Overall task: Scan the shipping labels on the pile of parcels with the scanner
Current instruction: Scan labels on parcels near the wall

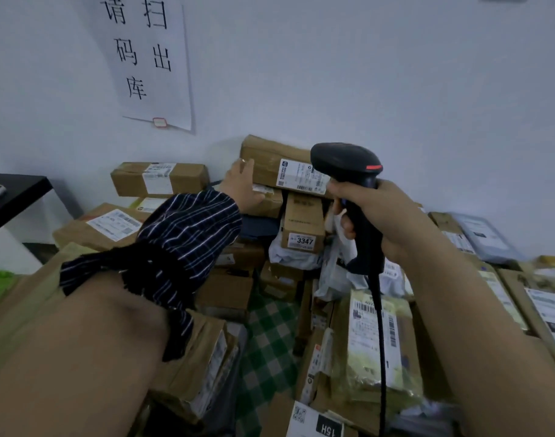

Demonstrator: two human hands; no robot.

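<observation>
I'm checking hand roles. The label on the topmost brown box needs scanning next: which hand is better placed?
Right. The right hand grips the scanner, whose head sits close to that label in this view. The left hand only touches the top box at its left end, so it can steady it.

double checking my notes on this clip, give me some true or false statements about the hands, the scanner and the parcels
1. The right hand grips the scanner by its handle. True.
2. The left hand holds a second scanner. False: it holds nothing and reaches to the left end of the top box.
3. The box marked 3347 is the highest parcel. False: it stands below the top box.
4. A paper sign hangs on the wall. True.
</observation>
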